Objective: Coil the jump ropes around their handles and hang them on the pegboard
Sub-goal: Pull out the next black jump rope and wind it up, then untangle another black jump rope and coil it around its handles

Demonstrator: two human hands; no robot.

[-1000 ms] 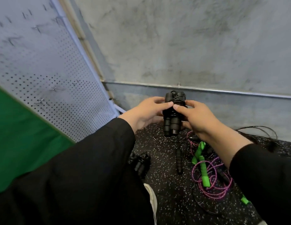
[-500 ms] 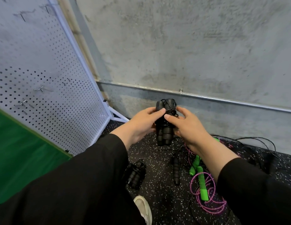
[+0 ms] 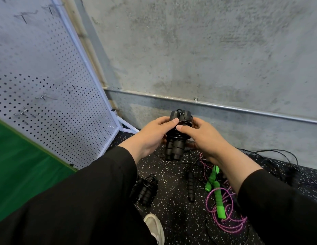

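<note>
Two forearms in black sleeves reach forward and converge at the middle of the view. Well to the left of the left hand (image 3: 155, 134) stands the white pegboard (image 3: 53, 85), tilted, with metal hooks (image 3: 42, 97) projecting from it. The left hand comes in from the lower left, fingers curled round the left side of the black jump rope bundle (image 3: 176, 138), thumb laid across its front. The bundle is held above the floor with its long axis near vertical: the two ribbed handles lie side by side, cord ends up, free ends pointing down, black cord wound about their upper part. The right hand (image 3: 203, 137) comes in from the lower right and grips the bundle's right side, its thumb tip almost touching the left thumb. Below the left hand, on the speckled floor (image 3: 173, 220), lies a second coiled black rope (image 3: 146, 190). Below the bundle lies a loose black handle (image 3: 190, 187). Beneath the right wrist lie green handles (image 3: 218, 198) with a pink cord (image 3: 225, 225) in loose loops. Right of that hand, loose black cords (image 3: 271, 152) trail along the concrete wall's (image 3: 198, 50) base.
</note>
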